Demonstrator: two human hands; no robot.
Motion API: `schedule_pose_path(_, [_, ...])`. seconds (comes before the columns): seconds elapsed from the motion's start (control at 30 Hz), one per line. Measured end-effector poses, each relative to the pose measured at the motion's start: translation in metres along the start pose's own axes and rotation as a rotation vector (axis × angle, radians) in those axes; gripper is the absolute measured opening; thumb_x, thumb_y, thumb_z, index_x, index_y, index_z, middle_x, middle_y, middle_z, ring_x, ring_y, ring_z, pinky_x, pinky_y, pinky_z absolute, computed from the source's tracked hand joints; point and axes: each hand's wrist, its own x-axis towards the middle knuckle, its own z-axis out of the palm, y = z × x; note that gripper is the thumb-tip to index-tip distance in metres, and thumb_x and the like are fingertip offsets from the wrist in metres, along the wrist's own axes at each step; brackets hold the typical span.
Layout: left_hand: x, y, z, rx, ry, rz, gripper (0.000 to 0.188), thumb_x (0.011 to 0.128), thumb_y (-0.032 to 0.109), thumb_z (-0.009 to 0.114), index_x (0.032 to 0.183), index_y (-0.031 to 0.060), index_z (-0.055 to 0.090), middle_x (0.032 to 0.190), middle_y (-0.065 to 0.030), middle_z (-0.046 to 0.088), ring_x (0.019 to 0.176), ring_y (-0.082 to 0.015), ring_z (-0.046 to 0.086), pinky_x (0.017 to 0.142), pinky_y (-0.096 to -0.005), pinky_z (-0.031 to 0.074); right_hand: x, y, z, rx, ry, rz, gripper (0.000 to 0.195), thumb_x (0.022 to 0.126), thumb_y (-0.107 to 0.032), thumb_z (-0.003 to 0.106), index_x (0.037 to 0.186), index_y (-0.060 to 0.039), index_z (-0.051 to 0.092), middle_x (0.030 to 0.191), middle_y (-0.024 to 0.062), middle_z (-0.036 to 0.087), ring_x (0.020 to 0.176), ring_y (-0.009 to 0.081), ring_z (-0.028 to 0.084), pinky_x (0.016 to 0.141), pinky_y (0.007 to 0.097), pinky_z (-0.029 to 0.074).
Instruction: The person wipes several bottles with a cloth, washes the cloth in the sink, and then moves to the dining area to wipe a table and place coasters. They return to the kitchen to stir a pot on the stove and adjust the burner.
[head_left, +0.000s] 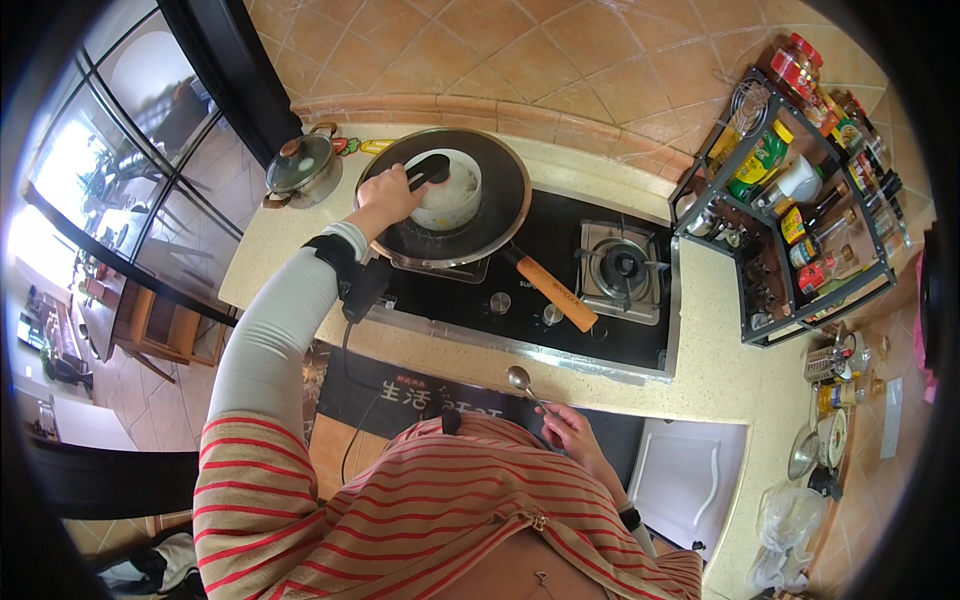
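My left hand (390, 196) grips a black handle (429, 169) that reaches over the rim of a white round bowl (448, 214). Whether the handle is fixed to the bowl cannot be told. Whitish contents show inside the bowl, partly hidden by the handle. The bowl stands in a large dark wok (501, 217) over the left side of the black gas hob (465, 300). A wooden handle (556, 294) juts from the wok toward the lower right. Held low in front of my body, my right hand (571, 433) has a metal spoon (519, 379), bowl end up and away from the wok.
A lidded pot (304, 166) sits left of the wok. On the right are a bare burner (624, 266) and a black metal rack (739, 281) of bottles and jars. A cable (346, 390) hangs from my left wrist past the counter's front edge.
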Motion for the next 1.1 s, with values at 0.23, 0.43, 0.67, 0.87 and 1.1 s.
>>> schedule_pose_path(0.23, [-0.002, 0.004, -0.005, -0.007, -0.051, -0.032, 0.058, 0.080, 0.053, 0.055, 0.107, 0.0015, 0.050, 0.103, -0.0162, 0.063, 0.096, -0.0302, 0.062, 0.080, -0.0388, 0.049, 0.002, 0.004, -0.002, -0.010, 0.011, -0.011, 0.027, 0.094, -0.019, 0.050, 0.116, -0.0031, 0.055, 0.066, -0.0039, 0.046, 0.058, 0.0034, 0.039, 0.051, 0.0179, 0.027])
schedule_pose_path(0.43, [-0.002, 0.000, -0.001, -0.024, -0.009, -0.024, 0.056, 0.079, 0.052, 0.057, 0.104, 0.0019, 0.051, 0.101, -0.0162, 0.063, 0.095, -0.0306, 0.062, 0.079, -0.0395, 0.049, 0.001, 0.000, 0.000, -0.002, 0.019, -0.002, 0.026, 0.092, -0.015, 0.051, 0.112, 0.0000, 0.057, 0.067, -0.0027, 0.047, 0.061, 0.0045, 0.042, 0.055, 0.0167, 0.031])
schedule_pose_path(0.67, [-0.003, 0.001, 0.000, -0.042, 0.040, -0.022, 0.054, 0.078, 0.052, 0.059, 0.101, 0.0029, 0.054, 0.097, -0.0151, 0.065, 0.092, -0.0303, 0.063, 0.078, -0.0400, 0.050, 0.004, 0.000, 0.002, -0.003, 0.013, -0.017, 0.026, 0.093, -0.017, 0.051, 0.113, -0.0007, 0.057, 0.065, -0.0048, 0.044, 0.059, 0.0033, 0.039, 0.052, 0.0176, 0.027])
schedule_pose_path(0.87, [-0.004, -0.006, -0.010, -0.014, 0.046, 0.015, 0.057, 0.077, 0.054, 0.059, 0.100, 0.0025, 0.055, 0.094, -0.0146, 0.065, 0.090, -0.0287, 0.064, 0.076, -0.0390, 0.050, 0.006, -0.001, 0.005, -0.015, 0.012, -0.023, 0.027, 0.093, -0.018, 0.050, 0.113, -0.0005, 0.057, 0.064, -0.0056, 0.042, 0.058, 0.0030, 0.037, 0.051, 0.0183, 0.026])
schedule_pose_path(1.1, [-0.006, -0.031, -0.022, -0.174, 0.075, -0.019, 0.060, 0.072, 0.060, 0.060, 0.096, 0.0059, 0.061, 0.091, -0.0144, 0.066, 0.088, -0.0288, 0.064, 0.076, -0.0385, 0.049, 0.009, -0.005, 0.011, -0.018, -0.011, -0.013, 0.027, 0.093, -0.017, 0.050, 0.113, -0.0002, 0.056, 0.064, -0.0052, 0.041, 0.058, 0.0038, 0.037, 0.051, 0.0190, 0.026])
